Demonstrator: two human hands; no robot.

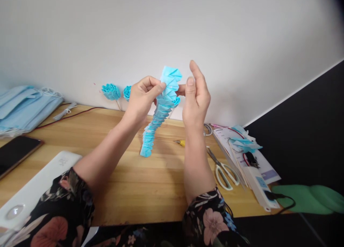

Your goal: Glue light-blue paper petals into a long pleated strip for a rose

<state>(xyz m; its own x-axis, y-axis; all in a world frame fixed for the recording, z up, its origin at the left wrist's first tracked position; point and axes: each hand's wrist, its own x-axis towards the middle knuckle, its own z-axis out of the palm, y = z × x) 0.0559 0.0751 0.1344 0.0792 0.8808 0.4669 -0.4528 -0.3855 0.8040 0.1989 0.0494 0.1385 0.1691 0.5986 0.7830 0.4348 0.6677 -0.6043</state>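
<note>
A long strip of light blue pleated material (154,127), folded into zigzag points, hangs down above the table. My left hand (143,96) pinches it near its top between thumb and fingers. To the right, my right hand (197,100) is raised with thumb and index finger apart. One of its lower fingers reaches to the strip's right edge; whether it touches is hard to tell. Behind are blue folded flowers on thin sticks, one at the left (111,92) and one partly hidden by my left hand (127,92). Another flower (176,102) shows behind the strip.
Blue face masks (27,107) are stacked at the left, near a phone (18,154) and a long white device (45,182). On the right lie scissors (223,170), a yellow-handled tool (182,143), mask scraps (245,144) and a power strip (260,189). A wall stands behind the table.
</note>
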